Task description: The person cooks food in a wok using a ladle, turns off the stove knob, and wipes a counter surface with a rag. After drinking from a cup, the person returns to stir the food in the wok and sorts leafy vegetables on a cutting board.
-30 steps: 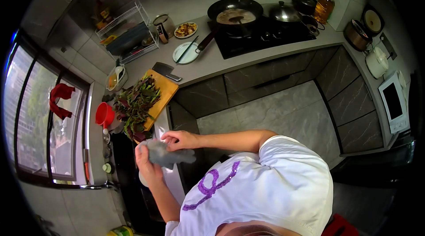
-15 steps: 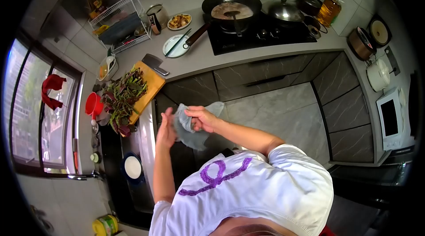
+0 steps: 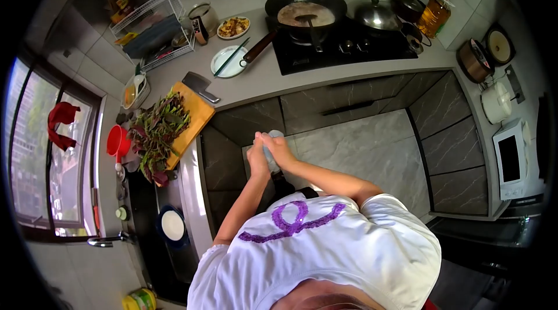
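In front of my body my left hand point(image 3: 258, 157) and my right hand point(image 3: 279, 150) are pressed together, fingers closed around a bunched blue-grey cloth point(image 3: 271, 161). Only parts of the cloth show, between the palms and above the right hand's knuckles. To the left, leafy green and purple vegetables point(image 3: 160, 127) lie across a wooden cutting board point(image 3: 200, 113). A cleaver point(image 3: 199, 85) rests beside the board's top corner.
A wok point(image 3: 305, 10) with a spatula in cloudy liquid sits on the black stove point(image 3: 349, 54). Chopsticks lie on a white plate point(image 3: 226, 67). At left is the sink point(image 3: 152, 217) with a blue-rimmed bowl point(image 3: 172, 225). Cabinets line the counter.
Both hands have come together around the cloth, which hung spread out before and is now bunched up. My left hand moved right; my right hand moved slightly right and up.
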Available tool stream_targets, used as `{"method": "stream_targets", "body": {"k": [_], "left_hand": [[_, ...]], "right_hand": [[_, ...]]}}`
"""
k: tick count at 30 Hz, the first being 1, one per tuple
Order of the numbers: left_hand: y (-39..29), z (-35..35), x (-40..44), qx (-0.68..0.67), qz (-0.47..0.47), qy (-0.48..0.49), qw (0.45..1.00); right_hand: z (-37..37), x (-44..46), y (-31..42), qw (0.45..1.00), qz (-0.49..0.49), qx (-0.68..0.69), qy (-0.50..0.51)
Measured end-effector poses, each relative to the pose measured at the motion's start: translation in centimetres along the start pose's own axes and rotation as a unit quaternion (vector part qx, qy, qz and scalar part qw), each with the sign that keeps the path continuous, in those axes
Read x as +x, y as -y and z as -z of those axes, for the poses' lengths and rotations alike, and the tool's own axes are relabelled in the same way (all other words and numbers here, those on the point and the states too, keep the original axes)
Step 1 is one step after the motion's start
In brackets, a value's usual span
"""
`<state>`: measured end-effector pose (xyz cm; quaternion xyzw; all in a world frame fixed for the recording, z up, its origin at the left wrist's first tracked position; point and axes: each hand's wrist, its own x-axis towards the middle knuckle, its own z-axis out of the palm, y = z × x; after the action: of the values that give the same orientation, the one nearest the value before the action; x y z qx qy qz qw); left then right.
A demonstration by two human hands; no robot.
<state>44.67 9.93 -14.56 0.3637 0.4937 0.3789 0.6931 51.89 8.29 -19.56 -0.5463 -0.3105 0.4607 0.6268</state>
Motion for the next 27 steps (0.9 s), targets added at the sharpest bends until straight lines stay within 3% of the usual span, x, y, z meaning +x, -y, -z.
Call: {"method": "stream_targets", "body": {"k": [2,5,6,7,8,9,10,12,13,14,15,19,21,23,24,25,27], "left_hand": [[-0.5,-0.1,1.7,0.017,-0.009,0.016,1.000],[-1.9,0.0,4.4,0.109,-0.047,0.057,0.991],[-2.9,-0.3,4.3,0.104,-0.046,0.059,0.992],[-4.3,-0.7,3.8,0.034,0.060,0.100,0.993],[-5.1,-1.0,3.9,-0.036,0.164,0.140,0.976],[-4.6,-1.1,4.7,-0.056,0.245,0.143,0.957],[-4.1,-1.5,4.8,-0.040,0.170,0.128,0.976],[-4.5,-1.8,5.4,-0.114,0.162,0.060,0.978],[-4.6,-1.5,6.2,-0.113,0.163,0.061,0.978],[-4.5,-1.5,6.9,-0.121,0.137,0.071,0.981],[-4.3,-1.3,7.6,-0.127,0.111,0.080,0.983],[-3.7,-0.3,11.0,-0.177,0.190,0.118,0.958],[-4.6,0.7,12.2,-0.149,0.202,0.148,0.957],[-6.4,1.1,12.8,-0.139,0.227,0.160,0.950],[-8.0,1.2,12.6,-0.154,0.255,0.168,0.940],[-8.5,1.6,13.1,-0.129,0.219,0.181,0.950],[-9.3,1.7,13.9,-0.079,0.161,0.188,0.966]], "right_hand": [[1.8,-0.2,4.2,0.999,0.012,-0.051,0.016],[3.5,1.0,6.1,0.984,-0.170,-0.042,-0.036],[3.3,1.6,6.7,0.983,-0.171,-0.048,-0.038],[3.0,2.1,7.5,0.955,-0.275,0.107,-0.010],[2.5,2.8,7.9,0.893,-0.368,0.260,0.017],[2.7,5.7,2.6,0.889,-0.272,0.345,0.128],[0.2,5.1,4.3,0.949,-0.131,0.272,0.090],[-0.5,6.0,3.7,0.982,-0.136,0.132,0.003],[-0.3,7.0,3.7,0.982,-0.137,0.132,0.001],[0.7,8.2,4.0,0.995,-0.066,-0.067,0.045],[1.2,9.1,4.4,0.961,0.005,-0.262,0.087],[0.4,10.7,6.0,0.907,-0.050,-0.416,0.040],[1.4,10.2,9.3,0.821,0.091,-0.562,0.047],[2.9,9.1,14.8,0.810,0.161,-0.561,0.049],[4.1,8.7,17.0,0.784,0.225,-0.578,0.009],[5.8,8.4,18.7,0.737,0.287,-0.612,-0.025],[9.5,8.9,21.6,0.697,0.257,-0.666,-0.073]]}}
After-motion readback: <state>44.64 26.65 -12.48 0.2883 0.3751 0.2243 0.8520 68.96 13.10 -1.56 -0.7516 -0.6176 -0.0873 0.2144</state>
